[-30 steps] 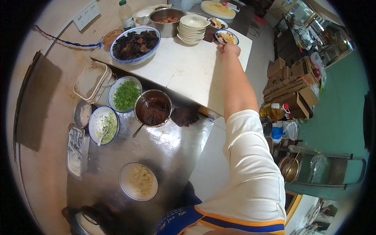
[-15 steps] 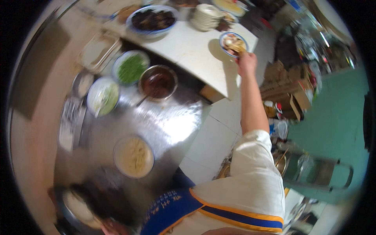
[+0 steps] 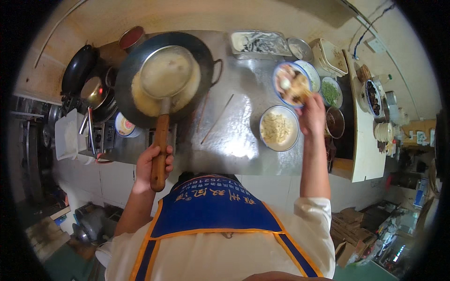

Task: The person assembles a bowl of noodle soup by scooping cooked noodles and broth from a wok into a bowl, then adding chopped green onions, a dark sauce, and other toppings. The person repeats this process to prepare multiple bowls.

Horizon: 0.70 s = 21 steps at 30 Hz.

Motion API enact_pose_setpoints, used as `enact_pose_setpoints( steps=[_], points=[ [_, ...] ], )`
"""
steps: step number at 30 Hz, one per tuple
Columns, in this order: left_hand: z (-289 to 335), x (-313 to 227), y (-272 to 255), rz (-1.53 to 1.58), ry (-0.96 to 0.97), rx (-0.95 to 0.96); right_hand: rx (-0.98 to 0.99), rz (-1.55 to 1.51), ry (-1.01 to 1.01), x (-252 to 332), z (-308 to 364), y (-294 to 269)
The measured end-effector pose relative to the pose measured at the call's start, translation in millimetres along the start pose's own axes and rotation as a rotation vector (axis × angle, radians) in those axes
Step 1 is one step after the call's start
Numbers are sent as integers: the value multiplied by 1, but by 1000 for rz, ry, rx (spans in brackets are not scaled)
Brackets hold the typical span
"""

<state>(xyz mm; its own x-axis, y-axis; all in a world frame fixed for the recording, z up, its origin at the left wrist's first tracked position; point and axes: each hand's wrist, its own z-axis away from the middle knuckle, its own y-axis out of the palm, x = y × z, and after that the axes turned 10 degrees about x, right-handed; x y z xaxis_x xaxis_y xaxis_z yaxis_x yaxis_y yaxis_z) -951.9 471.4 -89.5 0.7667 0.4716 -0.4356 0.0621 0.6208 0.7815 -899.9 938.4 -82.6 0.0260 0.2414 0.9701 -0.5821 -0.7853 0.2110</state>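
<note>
My left hand (image 3: 153,162) is closed round the wooden handle of a round strainer (image 3: 167,63). The strainer's head rests in or just over a large black wok (image 3: 125,100) that holds a pale, cloudy liquid. On the right, my right hand (image 3: 311,114) grips the near rim of a blue-rimmed bowl (image 3: 277,96) of mixed food, slightly blurred, with a round white piece in it. The bowl is held above the steel counter (image 3: 229,154). Just below it in view stands a bowl of pale yellowish pieces (image 3: 280,129).
Behind my right hand stand a bowl of chopped greens (image 3: 331,92), a pot of dark red sauce (image 3: 334,122) and a steel tray (image 3: 260,43). A thin stick (image 3: 217,119) lies mid-counter. A white board (image 3: 363,159) with stacked dishes (image 3: 383,132) is at right; pans crowd the stove at left.
The view has swung left to the stove. My right hand has carried the bowl from the white board to above the steel counter. My left hand and the strainer have come into view.
</note>
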Motion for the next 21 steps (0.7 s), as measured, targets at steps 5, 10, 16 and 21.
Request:
enact_pose_setpoints(
  steps=[5, 10, 16, 21],
  points=[
    [31, -57, -57, -86, -89, 168, 117, 573, -214, -33, -38, 183],
    [41, -101, -75, -51, -179, 329, 296, 1474, -566, -75, -60, 309],
    [60, -136, -73, -104, -248, 301, 286, 1609, -564, -49, -55, 334],
    [62, -141, -82, -87, -212, 321, 297, 1659, -504, -71, -44, 329]
  ],
)
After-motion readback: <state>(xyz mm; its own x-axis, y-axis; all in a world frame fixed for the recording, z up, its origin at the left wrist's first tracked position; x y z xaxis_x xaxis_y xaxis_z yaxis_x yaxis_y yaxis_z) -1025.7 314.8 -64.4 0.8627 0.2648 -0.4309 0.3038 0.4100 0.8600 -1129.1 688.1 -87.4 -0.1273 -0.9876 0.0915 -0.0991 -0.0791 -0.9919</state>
